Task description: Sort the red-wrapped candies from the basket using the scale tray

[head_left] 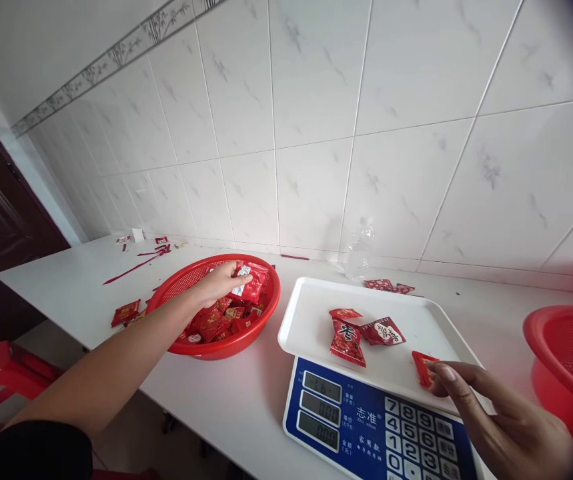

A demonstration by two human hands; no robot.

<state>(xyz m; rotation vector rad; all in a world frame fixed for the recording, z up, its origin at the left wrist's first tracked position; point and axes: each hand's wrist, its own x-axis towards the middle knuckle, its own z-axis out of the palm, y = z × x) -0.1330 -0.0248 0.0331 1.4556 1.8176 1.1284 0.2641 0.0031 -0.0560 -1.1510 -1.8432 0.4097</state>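
My left hand [221, 283] is over the red basket [271, 303], its fingers closed on a shiny red packet [250, 283] with a white label. Several red wrapped packets [213, 322] lie in the basket below it. At the lower right, my right hand [491, 413] pinches a small red packet [423, 368] over the right part of the white tray [299, 320]. On the tray rest a red date packet [347, 341], a dark red packet [383, 331] and a smaller red one [345, 313]. Beneath the tray is a blue scale [366, 427] with displays and keys.
A clear bottle [360, 250] stands by the tiled wall, near flat red wrappers [389, 287]. Another red basket [571, 347] is at the right edge. Loose packets [126, 313] lie left of the first basket, and a red stool [6, 380] stands at lower left.
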